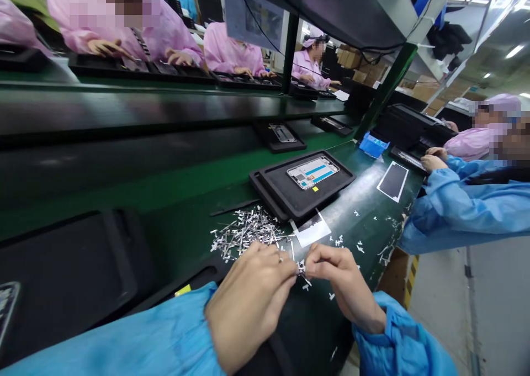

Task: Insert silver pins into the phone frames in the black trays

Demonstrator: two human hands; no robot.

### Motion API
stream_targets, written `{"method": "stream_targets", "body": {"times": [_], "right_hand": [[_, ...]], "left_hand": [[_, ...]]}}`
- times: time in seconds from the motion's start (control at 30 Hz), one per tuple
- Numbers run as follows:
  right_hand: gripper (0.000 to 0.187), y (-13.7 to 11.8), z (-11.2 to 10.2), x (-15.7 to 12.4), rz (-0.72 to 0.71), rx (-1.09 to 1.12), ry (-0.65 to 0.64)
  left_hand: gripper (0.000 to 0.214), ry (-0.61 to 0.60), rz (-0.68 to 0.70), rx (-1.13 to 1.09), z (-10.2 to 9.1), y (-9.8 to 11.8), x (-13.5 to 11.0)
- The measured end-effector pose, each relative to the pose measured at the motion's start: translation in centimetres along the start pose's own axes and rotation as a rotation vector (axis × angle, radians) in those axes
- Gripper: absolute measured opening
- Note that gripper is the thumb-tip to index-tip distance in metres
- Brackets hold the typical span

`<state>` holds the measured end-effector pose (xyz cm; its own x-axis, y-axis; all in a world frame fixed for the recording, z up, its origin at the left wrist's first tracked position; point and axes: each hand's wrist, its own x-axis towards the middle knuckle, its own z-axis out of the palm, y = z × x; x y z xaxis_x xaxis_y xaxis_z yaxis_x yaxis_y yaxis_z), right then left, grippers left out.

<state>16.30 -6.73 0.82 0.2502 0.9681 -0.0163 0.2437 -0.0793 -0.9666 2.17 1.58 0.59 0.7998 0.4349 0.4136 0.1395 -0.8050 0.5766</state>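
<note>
My left hand (260, 287) and my right hand (331, 268) meet over the green bench with fingertips pinched. Between them is a small white and silver strip-like piece (301, 266), which both hands seem to grip; its exact kind is too small to make out. Just behind my left hand lies a heap of thin silver and white strips (248, 227). Small white T-shaped scraps (339, 241) are scattered on the bench around my right hand. A white sheet (312, 229) lies beyond my fingers, partly under a black tray.
Beyond the heap, a black tray (269, 191) holds a phone frame (313, 171) with blue strips. Another black tray (70, 276) stands at left. A blue box (372, 145) and a dark rectangular sheet (393, 181) lie further right. Co-workers sit opposite and at right, one blue sleeve (455, 210) near the edge.
</note>
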Motion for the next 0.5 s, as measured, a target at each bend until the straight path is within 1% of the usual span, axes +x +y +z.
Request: {"method": "stream_targets", "body": {"times": [0.07,0.1,0.2,0.3,0.33,0.37,0.5], "right_hand": [[0.024,-0.2,-0.2,-0.1,-0.024,-0.001,-0.011],[0.024,-0.4,-0.2,-0.2,-0.047,-0.016,-0.003],[0.010,-1.1,-0.3,-0.7,-0.131,-0.073,-0.002],[0.009,-1.5,-0.1,-1.1,-0.176,-0.082,-0.032],[0.007,-1.6,0.0,-1.1,-0.173,-0.067,-0.034],[0.007,-1.6,0.1,-1.1,-0.161,-0.041,-0.034],[0.014,-1.7,0.2,-1.1,-0.066,0.109,-0.084]], "left_hand": [[0.025,-0.082,-0.102,-0.139,-0.9,-0.1,0.4],[0.023,-0.121,-0.148,-0.194,-1.4,-0.1,0.6],[0.026,-0.208,-0.265,-0.296,-2.3,0.1,1.0],[0.028,-0.258,-0.325,-0.349,-2.4,0.5,0.8],[0.028,-0.243,-0.318,-0.355,-2.3,0.7,0.6],[0.028,-0.199,-0.289,-0.343,-2.2,0.9,0.4],[0.028,0.119,-0.043,-0.174,-2.2,1.5,-0.8]]}}
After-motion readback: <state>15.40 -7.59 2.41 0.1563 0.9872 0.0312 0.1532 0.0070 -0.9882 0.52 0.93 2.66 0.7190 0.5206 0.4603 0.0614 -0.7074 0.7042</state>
